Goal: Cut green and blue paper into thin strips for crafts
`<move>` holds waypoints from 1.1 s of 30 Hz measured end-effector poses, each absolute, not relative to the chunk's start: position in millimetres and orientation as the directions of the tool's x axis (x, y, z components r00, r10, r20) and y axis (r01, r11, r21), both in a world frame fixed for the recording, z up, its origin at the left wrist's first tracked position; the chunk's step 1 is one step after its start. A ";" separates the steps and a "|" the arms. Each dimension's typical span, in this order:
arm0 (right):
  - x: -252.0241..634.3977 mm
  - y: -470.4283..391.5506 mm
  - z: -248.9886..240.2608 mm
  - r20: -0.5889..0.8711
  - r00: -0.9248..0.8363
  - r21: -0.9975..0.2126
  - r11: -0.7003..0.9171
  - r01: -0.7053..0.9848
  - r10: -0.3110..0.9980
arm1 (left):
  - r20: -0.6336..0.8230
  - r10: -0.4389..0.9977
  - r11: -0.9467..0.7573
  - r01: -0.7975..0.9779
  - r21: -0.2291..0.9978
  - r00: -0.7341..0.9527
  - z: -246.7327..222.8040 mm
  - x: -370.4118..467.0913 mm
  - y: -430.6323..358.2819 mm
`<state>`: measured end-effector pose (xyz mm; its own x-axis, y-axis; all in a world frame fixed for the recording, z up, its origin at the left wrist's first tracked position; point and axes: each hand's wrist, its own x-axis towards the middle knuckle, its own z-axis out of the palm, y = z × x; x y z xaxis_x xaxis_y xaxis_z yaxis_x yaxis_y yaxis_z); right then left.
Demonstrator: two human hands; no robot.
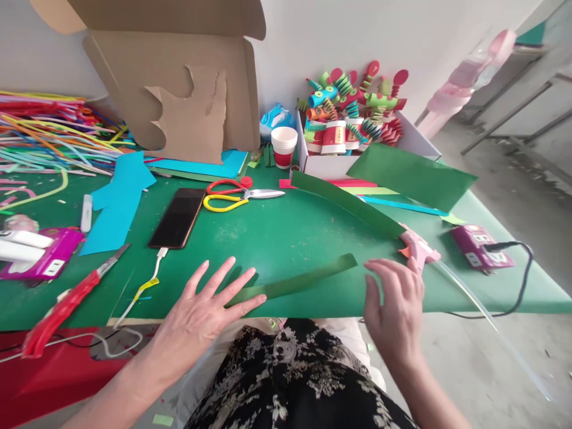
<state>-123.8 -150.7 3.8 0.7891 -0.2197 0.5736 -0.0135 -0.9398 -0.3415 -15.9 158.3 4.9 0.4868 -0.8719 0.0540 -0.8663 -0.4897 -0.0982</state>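
Note:
My left hand (201,307) is spread open, its fingertips at the left end of a narrow green paper strip (297,284) lying near the table's front edge. Just past the strip's right end is my right hand (397,304), its fingers loosely bent and thumb apart, with nothing visible between them. Beyond those fingers lies a pink hot glue gun (419,245) with a long clear glue stick (473,304) sticking out behind. Its front end meets a longer dark green paper strip (348,202). Farther back rests a wide green paper sheet (411,179).
Red-and-yellow-handled scissors (243,194) and a phone (179,219) lie mid-table. A utility knife (75,298) overhangs the front left edge. Behind stand paper cups (284,146), a white box (417,140) of paper figures and a cardboard box (241,95). A purple power block (482,247) sits right.

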 end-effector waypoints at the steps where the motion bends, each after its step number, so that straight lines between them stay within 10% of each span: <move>1: -126.1 -142.9 7.1 0.610 0.786 -0.313 -0.941 0.130 -0.095 | 0.055 -0.875 -0.485 -0.869 -0.103 0.482 4.0 -15.5 158.8; 5: -125.5 -117.4 8.9 0.574 0.747 -0.244 -0.802 0.546 0.335 | 0.066 -0.881 -0.474 -0.873 -0.116 0.469 3.2 -15.3 158.3; 21: -52.0 -88.6 9.1 -0.005 0.981 -0.472 -0.865 0.169 0.194 | 0.118 -0.865 -0.498 -0.864 -0.079 0.488 4.3 -18.0 153.7; 33: -56.0 -91.3 3.0 0.083 0.978 -0.559 -0.804 0.204 0.190 | 0.188 -0.633 -0.673 -0.654 0.344 0.751 11.4 -20.6 97.7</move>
